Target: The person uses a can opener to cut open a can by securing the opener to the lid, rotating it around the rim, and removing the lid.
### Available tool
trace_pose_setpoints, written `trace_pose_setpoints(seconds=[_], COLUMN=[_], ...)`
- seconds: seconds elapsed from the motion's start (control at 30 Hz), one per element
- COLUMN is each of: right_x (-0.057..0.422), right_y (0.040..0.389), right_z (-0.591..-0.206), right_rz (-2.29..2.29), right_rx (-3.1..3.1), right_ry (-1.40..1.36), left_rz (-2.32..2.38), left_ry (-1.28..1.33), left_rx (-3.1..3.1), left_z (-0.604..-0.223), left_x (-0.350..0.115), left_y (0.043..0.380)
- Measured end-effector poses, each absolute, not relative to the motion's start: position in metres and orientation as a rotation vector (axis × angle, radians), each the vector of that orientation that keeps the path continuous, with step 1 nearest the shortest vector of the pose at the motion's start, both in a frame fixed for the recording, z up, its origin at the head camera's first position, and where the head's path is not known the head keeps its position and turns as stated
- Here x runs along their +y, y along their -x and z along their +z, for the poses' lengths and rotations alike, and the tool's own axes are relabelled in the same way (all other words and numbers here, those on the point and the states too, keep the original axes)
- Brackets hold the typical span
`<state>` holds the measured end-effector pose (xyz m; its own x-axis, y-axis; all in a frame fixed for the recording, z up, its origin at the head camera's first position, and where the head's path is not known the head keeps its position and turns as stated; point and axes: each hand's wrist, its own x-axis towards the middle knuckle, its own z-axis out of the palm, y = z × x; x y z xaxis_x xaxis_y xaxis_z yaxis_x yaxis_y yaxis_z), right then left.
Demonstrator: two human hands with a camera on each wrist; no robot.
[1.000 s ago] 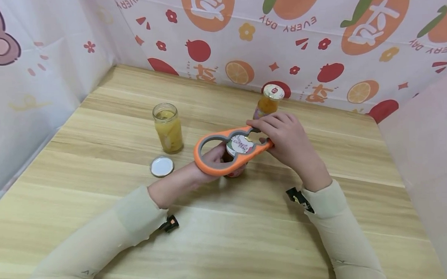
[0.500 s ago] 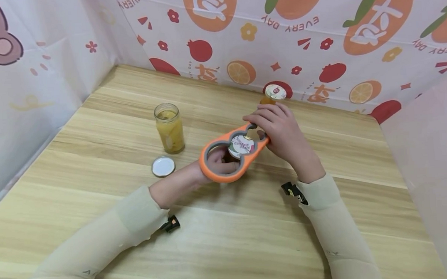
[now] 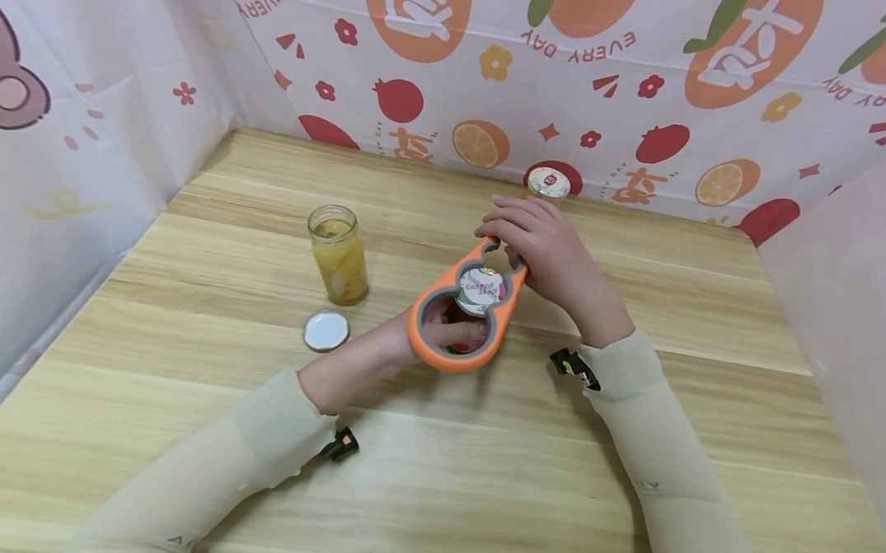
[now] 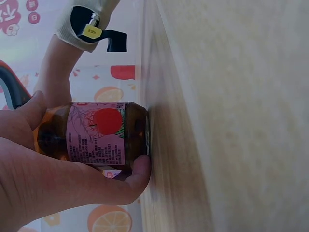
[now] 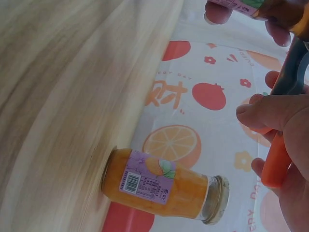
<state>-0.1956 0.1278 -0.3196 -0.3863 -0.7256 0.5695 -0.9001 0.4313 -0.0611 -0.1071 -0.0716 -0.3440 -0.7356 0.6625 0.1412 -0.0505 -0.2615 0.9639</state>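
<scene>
My left hand (image 3: 454,332) grips a jar with a pink label and a red fruit print; in the left wrist view the jar (image 4: 99,130) is seen side-on, its base down at the tabletop. Around its white printed lid (image 3: 482,290) sits an orange-and-grey jar opener (image 3: 457,364), in its middle opening. My right hand (image 3: 544,241) holds the opener by its narrow far end, fingers curled over it. The opener's large ring lies over my left hand. In the right wrist view the curled right fingers (image 5: 270,116) show on the orange handle.
A lidless glass jar of yellow fruit (image 3: 341,264) stands to the left, with a loose lid (image 3: 326,330) lying in front of it. Behind my right hand is a closed jar of orange fruit (image 5: 149,181). A fruit-print curtain (image 3: 583,81) borders the table's back.
The jar opener has turned counterclockwise about the lid: its ring end swung right and nearer, its narrow end away. My right hand moved left and away with it; the left hand stays round the jar.
</scene>
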Motion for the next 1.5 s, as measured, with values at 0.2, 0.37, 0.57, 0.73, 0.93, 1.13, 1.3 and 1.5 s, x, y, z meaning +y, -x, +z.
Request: trace_pose_setpoints(seconds=[0.2, 0.37, 0.57, 0.73, 0.93, 1.13, 1.3, 1.5], right_x=[0.128, 0.129, 0.128, 0.128, 0.128, 0.128, 0.129, 0.135], right_y=[0.198, 0.199, 0.2, 0.199, 0.197, 0.195, 0.193, 0.191], right_z=[-0.32, -0.319, -0.317, -0.314, -0.311, -0.312, -0.313, -0.312], right_rz=[0.565, 0.606, 0.613, 0.614, 0.605, 0.63, 0.643, 0.653], right_rx=[-2.206, -2.182, -2.149, -2.095, -2.093, -2.101, -2.144, -2.234], right_ry=[-1.419, -1.431, -1.415, -1.375, -1.377, -1.381, -1.363, -1.278], left_rz=[2.039, 2.028, 2.041, 2.028, 2.009, 2.013, 2.023, 2.047], left_ry=[-0.737, -0.717, -0.725, -0.752, -0.749, -0.769, -0.819, -0.847], left_rx=[1.512, 1.507, 1.476, 1.515, 1.557, 1.562, 1.561, 1.501], left_z=[-0.344, -0.343, -0.342, -0.34, -0.336, -0.334, -0.334, -0.33], left_x=[-0.07, -0.07, -0.071, -0.071, -0.071, -0.072, -0.072, -0.073], left_y=[0.107, 0.107, 0.109, 0.109, 0.107, 0.107, 0.106, 0.106])
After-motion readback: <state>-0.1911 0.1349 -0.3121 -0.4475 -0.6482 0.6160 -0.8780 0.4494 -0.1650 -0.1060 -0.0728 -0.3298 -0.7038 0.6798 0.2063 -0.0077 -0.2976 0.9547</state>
